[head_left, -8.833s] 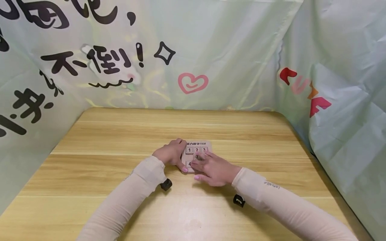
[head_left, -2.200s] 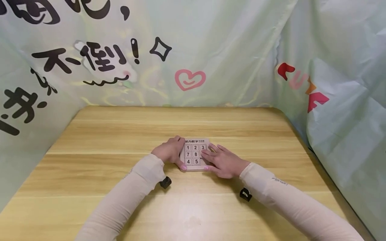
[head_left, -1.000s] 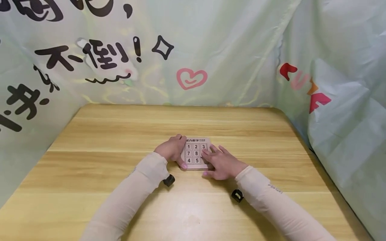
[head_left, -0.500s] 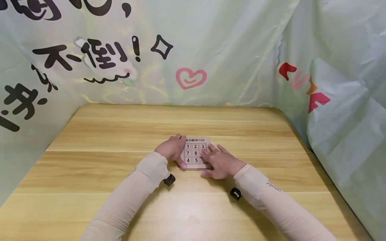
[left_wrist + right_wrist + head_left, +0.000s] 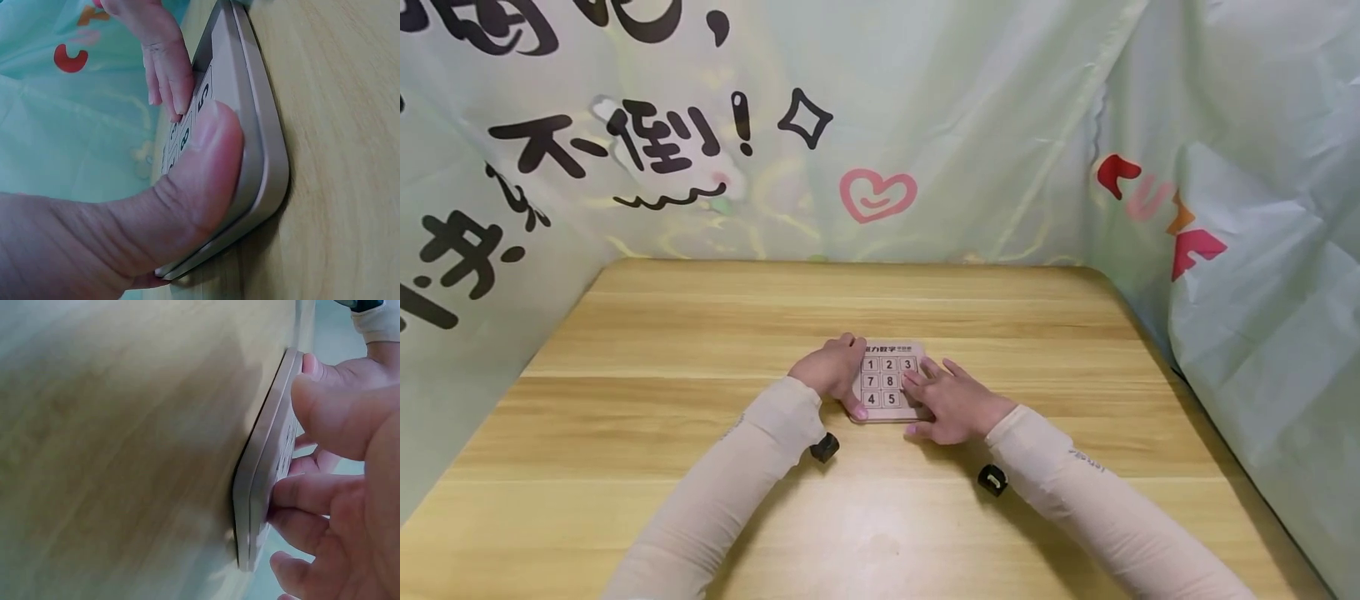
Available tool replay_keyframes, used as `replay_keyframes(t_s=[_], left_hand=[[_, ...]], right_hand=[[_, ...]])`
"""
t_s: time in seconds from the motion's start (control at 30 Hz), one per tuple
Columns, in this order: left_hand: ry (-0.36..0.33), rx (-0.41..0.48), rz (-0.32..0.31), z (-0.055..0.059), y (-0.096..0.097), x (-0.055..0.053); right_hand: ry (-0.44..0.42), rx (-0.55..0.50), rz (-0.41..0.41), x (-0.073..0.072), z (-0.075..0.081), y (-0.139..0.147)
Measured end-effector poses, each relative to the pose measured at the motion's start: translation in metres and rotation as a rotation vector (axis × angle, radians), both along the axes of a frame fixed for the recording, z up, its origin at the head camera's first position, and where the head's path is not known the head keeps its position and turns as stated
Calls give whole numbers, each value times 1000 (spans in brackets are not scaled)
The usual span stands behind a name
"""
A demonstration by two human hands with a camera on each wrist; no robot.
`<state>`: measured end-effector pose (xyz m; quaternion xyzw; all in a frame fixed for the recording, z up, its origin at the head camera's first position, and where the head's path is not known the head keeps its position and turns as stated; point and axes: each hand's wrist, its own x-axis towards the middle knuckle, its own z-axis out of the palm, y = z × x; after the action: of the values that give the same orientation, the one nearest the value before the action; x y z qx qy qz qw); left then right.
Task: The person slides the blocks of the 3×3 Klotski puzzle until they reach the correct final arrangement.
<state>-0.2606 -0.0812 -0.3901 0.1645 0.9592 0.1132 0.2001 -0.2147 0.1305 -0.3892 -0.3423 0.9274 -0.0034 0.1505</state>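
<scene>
A flat, pinkish-beige sliding number puzzle [image 5: 887, 414] lies on the wooden table. Its tiles read 1, 2, 3 on top, 7, 8 in the middle row and 4, 5 below; the lower right slot looks like a bare recess. My left hand [image 5: 831, 372] grips the puzzle's left side, its thumb [image 5: 203, 162] pressing the near left corner. My right hand [image 5: 958, 407] reaches in from the right, fingertips touching the right end of the middle row and hiding that tile. In the right wrist view, the right thumb [image 5: 331, 419] stands apart from the puzzle's edge.
The wooden table [image 5: 700, 325] extends around the puzzle on all sides. A pale green printed cloth [image 5: 985, 125] hangs behind it and along both sides. Black wrist cameras [image 5: 992, 480] sit under the beige sleeves [image 5: 1097, 500].
Since the oldest frame the 7 has gone from the middle to the left of its row, and 8 and 5 now show. Over the last second both hands have stayed almost still.
</scene>
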Motion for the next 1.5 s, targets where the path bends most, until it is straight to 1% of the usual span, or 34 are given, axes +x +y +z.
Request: replay_keyframes(t_s=[0.1,0.23,0.33,0.47,0.63,0.83,0.97,1.3,1.5], left_hand=[[-7,-18,11,1,0,0],[-20,-20,17,2,1,1],[-26,-13,13,2,2,1],[-23,-23,5,1,2,1],[-12,-43,-11,0,1,0],[-13,-29,-24,-1,1,0],[-12,-26,-22,-1,1,0],[-6,-27,-14,2,-1,2],[-12,-26,-13,1,0,2]], right_hand=[[11,1,19,0,1,1],[66,-2,61,2,1,5],[128,-36,97,4,1,9],[169,-91,148,8,1,12],[156,-93,188,13,1,8],[145,-62,217,17,-4,2],[130,-63,212,17,-6,1],[109,-61,197,17,-4,-1],[103,-55,192,18,-4,-1]])
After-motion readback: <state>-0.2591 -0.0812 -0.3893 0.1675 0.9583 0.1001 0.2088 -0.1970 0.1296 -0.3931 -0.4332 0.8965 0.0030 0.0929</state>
